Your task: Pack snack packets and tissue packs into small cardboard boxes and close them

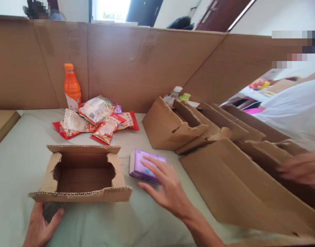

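Observation:
A small open cardboard box [87, 197] stands on the cloth-covered table, its inside bare. My left hand [42, 224] is at the box's front left corner, thumb spread away from the fingers. The box's front flap partly hides those fingertips. Right of the box lies a purple-and-white soft pack [149, 163], which looks like a tissue pack. My right hand [170, 187] reaches over it with fingers stretched out across its top. The thumb sits apart, near the pack's front side.
Behind the box lie several red-and-white snack bags [105, 128] beside an upright orange drink bottle [72, 87]. Open cardboard boxes [239, 185] line the right side. Another person's hand [301, 168] is over them. A cardboard wall [136, 65] closes off the back.

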`<state>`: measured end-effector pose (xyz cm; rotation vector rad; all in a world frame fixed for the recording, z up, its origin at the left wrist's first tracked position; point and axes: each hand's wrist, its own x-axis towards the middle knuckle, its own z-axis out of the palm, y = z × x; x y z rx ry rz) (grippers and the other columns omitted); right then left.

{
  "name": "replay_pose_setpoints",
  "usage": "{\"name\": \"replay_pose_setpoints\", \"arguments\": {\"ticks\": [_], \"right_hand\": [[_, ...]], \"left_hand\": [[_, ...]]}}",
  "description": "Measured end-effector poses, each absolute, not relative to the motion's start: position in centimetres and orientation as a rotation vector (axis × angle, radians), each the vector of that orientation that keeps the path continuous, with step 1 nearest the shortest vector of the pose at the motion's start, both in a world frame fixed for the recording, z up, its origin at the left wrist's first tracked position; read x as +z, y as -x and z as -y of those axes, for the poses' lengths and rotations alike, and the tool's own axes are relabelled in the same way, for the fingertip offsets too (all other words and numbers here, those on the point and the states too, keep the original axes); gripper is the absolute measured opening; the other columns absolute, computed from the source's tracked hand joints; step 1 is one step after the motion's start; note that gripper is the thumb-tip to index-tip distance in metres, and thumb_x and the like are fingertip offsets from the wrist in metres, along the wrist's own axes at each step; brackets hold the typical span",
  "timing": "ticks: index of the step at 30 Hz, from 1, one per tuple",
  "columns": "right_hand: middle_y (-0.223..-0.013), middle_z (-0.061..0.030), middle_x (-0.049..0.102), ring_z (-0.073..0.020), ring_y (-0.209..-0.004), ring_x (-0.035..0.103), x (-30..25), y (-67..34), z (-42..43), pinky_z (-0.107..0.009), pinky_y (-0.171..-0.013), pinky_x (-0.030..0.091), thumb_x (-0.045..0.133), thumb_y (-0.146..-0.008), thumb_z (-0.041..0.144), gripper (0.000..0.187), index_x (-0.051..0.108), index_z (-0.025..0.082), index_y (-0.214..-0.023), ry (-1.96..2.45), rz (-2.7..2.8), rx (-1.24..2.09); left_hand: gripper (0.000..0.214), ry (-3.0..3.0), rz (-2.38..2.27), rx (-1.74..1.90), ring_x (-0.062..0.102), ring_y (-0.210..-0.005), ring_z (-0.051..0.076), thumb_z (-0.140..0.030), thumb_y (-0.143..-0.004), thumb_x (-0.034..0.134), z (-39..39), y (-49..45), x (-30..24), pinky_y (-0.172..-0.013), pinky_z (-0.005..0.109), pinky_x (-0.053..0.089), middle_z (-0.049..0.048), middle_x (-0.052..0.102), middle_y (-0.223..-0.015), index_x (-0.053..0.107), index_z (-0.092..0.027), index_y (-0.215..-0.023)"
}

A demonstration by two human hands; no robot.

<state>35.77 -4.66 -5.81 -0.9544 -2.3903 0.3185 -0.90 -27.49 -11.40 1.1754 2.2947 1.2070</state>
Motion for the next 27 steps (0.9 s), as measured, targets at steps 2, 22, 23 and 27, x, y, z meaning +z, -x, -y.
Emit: {"name": "replay_pose_setpoints", "arguments": {"ticks": [2, 22, 23, 27], "right_hand": [[-0.146, -0.0150, 0.059, -0.0334, -0.131, 0.059, -6.6, -34.8, 7.2, -0.052, -0.108, 0.049, 0.067, -0.090, 0.040, 0.064, 0.050, 0.026, -0.150, 0.883, 2.365, 0.578], [-0.117, -0.0136, 0.067, -0.0306, -0.106, 0.063, -9.8, -23.1, 3.4, -0.046, -0.093, 0.055, 0.059, -0.092, 0.033, 0.042, 0.054, 0.018, -0.132, 0.984, 2.070, 1.063], [-0.118, -0.0139, 0.067, -0.0306, -0.108, 0.063, -9.7, -23.1, 3.4, -0.046, -0.094, 0.054, 0.059, -0.092, 0.032, 0.043, 0.054, 0.018, -0.132, 0.989, 2.063, 1.069], [-0.121, -0.0121, 0.067, -0.0292, -0.111, 0.062, -9.3, -22.9, 3.1, -0.044, -0.097, 0.053, 0.065, -0.088, 0.028, 0.049, 0.053, 0.018, -0.134, 0.979, 2.036, 1.095]], "left_hand": [[0.075, -1.131, -2.282, 1.281, 0.057, -0.131, 0.040, -0.065, -0.076, 0.068, 27.6, 0.4, -10.4, -0.114, 0.057, 0.045, 0.0160, 0.068, -0.121, 0.054, -0.019, -0.133], [0.072, -1.109, -2.228, 1.189, 0.068, -0.104, 0.036, -0.075, -0.065, 0.068, 15.6, 3.1, -8.4, -0.089, 0.050, 0.057, 0.0137, 0.071, -0.108, 0.060, -0.017, -0.108], [0.073, -1.101, -2.234, 1.181, 0.068, -0.103, 0.037, -0.075, -0.064, 0.068, 15.6, 3.2, -8.5, -0.089, 0.051, 0.058, 0.0134, 0.071, -0.107, 0.061, -0.017, -0.107], [0.077, -1.093, -2.243, 1.182, 0.066, -0.107, 0.043, -0.078, -0.063, 0.067, 15.4, 3.6, -8.7, -0.091, 0.060, 0.055, 0.0156, 0.070, -0.110, 0.058, -0.018, -0.110]]}}
